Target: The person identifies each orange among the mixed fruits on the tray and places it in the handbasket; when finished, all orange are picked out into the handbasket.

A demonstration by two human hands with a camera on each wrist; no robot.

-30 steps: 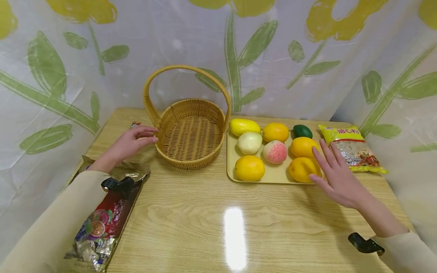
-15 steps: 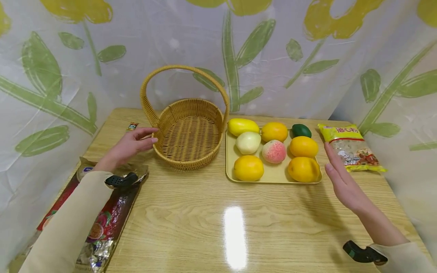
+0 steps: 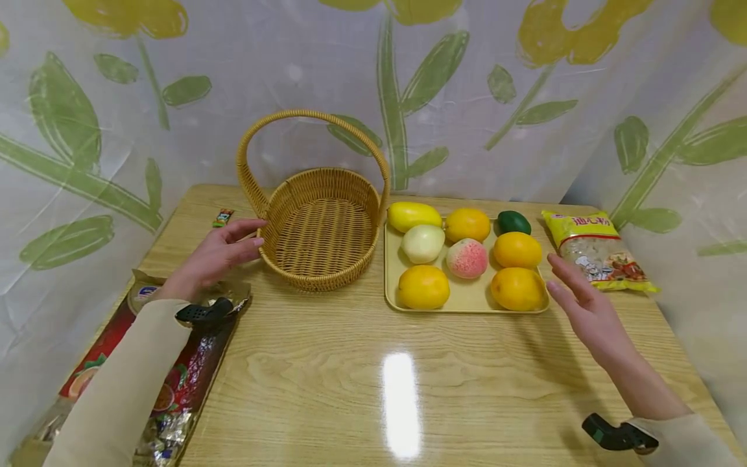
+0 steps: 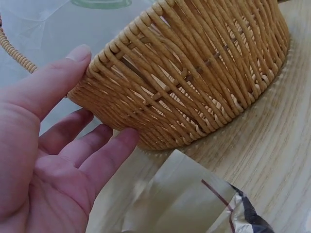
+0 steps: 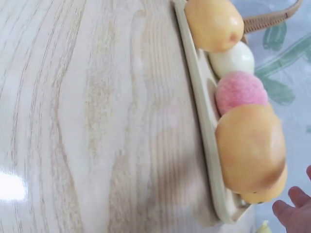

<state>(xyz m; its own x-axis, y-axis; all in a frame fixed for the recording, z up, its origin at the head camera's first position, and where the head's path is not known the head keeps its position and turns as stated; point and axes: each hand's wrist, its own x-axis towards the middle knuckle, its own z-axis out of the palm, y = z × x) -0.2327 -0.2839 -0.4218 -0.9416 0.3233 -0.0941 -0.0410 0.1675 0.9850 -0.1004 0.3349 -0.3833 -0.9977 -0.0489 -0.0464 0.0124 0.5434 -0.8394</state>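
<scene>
My left hand (image 3: 218, 256) is at the left side of a round wicker basket (image 3: 321, 281) with a tall hoop handle. In the left wrist view its thumb lies at the basket's rim and its loosely bent fingers (image 4: 104, 160) meet or nearly meet the woven wall; firm contact is unclear. Beside the right end of a pale yellow tray (image 3: 467, 298) hovers my right hand (image 3: 592, 318), fingers loosely extended, holding nothing. On the tray sit a pink peach (image 3: 467, 258), a whitish fruit (image 3: 423, 243), a dark green fruit (image 3: 513, 223) and several yellow-orange fruits (image 3: 517, 289).
A yellow-topped food bag (image 3: 601, 250) lies right of the tray. At the left, dark red and gold packages (image 3: 195, 363) lie under my left forearm. A small wrapped packet (image 3: 223, 217) rests behind my left hand. A flower-printed curtain (image 3: 327, 58) encloses the wooden table.
My right hand has drawn back rightward from over the tray's right-hand fruits and turned edge-on. My left hand stays by the basket. The view has shifted slightly.
</scene>
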